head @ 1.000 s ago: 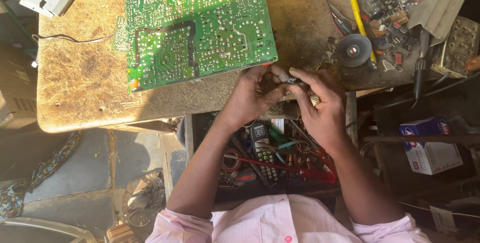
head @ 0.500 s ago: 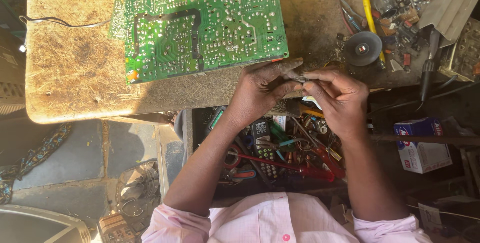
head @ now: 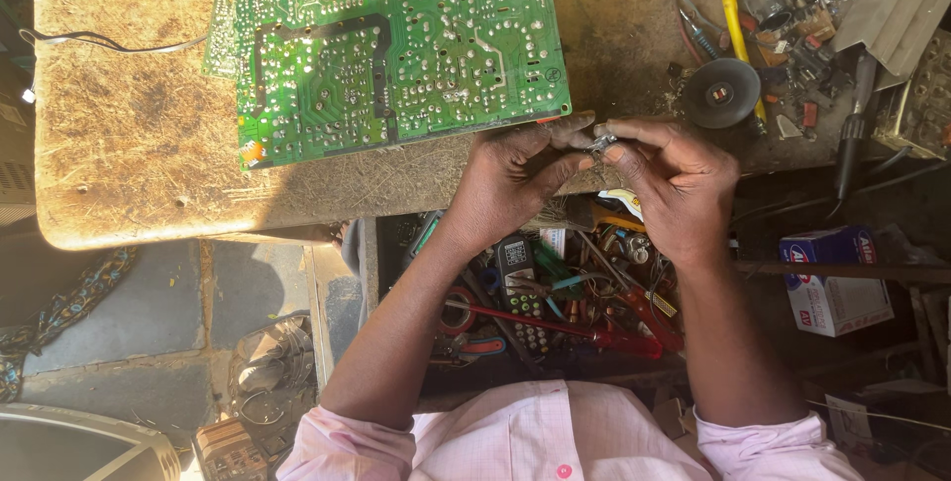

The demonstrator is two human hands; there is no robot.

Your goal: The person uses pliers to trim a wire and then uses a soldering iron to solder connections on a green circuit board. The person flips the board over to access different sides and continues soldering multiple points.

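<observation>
Both of my hands meet at the front edge of a worn wooden workbench. My left hand and my right hand pinch a small metallic part between their fingertips. Just beyond them lies a large green circuit board, solder side up, its near corner almost touching my left fingers. What kind of part it is cannot be made out.
A round black disc, a yellow-handled tool and several small electronic bits crowd the bench's right end. An open drawer under my arms holds tools, a remote and red pliers. A blue and white box sits at right.
The view has shifted, so board and hands sit further right. My hands stay together on the small part, fingers slightly reworked around it.
</observation>
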